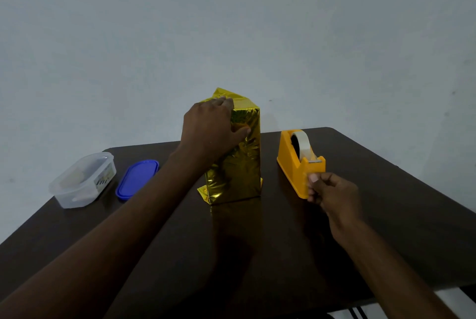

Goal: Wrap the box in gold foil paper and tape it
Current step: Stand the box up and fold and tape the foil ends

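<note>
A tall box wrapped in gold foil paper (237, 172) stands upright in the middle of the dark table (231, 241). Loose foil flaps stick out at its top and at its bottom left corner. My left hand (210, 130) grips the box near its top, with fingers over the top fold and the thumb on the front face. To the right stands an orange tape dispenser (296, 161) holding a roll of pale tape. My right hand (331, 194) pinches a strip of tape pulled down in front of the dispenser's cutter end.
A clear plastic container (82, 179) with something pale inside sits at the table's left. Its blue lid (137, 178) lies flat beside it. A plain wall rises behind the table. The table's right edge runs diagonally past the dispenser.
</note>
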A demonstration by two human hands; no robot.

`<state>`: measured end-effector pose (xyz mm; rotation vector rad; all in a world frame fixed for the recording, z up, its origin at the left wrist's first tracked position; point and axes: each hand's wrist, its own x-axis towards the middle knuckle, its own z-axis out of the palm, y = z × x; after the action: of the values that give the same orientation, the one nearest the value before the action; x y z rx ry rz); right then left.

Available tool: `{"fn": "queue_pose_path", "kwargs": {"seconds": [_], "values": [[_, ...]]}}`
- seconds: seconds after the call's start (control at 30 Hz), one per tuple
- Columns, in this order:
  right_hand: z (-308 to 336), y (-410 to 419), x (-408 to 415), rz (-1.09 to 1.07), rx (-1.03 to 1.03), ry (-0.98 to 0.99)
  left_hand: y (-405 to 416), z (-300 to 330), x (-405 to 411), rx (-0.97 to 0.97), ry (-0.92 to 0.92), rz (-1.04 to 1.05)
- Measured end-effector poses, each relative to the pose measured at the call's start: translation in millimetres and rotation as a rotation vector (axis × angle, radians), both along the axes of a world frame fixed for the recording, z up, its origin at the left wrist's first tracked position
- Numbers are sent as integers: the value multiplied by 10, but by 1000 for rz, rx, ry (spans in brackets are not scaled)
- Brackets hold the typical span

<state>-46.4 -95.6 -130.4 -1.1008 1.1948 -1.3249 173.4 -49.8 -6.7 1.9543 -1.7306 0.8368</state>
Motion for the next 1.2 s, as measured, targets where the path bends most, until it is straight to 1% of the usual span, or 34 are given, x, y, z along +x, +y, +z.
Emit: {"fn": "queue_pose_path", "kwargs": {"seconds": [0.07,0.2,0.3,0.37,0.43,0.5,0.6,0.73,0.9,1.03,1.13,1.2], "values": [[170,34,-6,18,-119,54,0,-2,-8,2,-1,-1],[733,47,92,141,-426,67,29,19,-3,1,-11,-18],[1251,-17,288,300,-627,42,43,30,16,-8,-10,-24],[1524,-120,449,391,-712,100,35,31,5,-3,-8,-27],[1714,-247,645,502,-728,177,29,15,13,-8,-3,-25],[1796,-382,804,609,-701,257,21,0,3,-18,0,-36],[1808,-521,923,687,-676,378,-10,-41,9,-45,7,-44],[1793,-595,986,716,-680,445,-28,-75,66,-25,19,15],[1788,-610,980,726,-657,437,71,-21,45,72,116,97],[1888,-631,993,772,-669,525,89,22,-31,147,212,112],[2089,-667,1062,806,-759,607,101,39,-46,163,227,102],[2260,-692,1143,837,-854,718,118,36,-33,161,231,92]]}}
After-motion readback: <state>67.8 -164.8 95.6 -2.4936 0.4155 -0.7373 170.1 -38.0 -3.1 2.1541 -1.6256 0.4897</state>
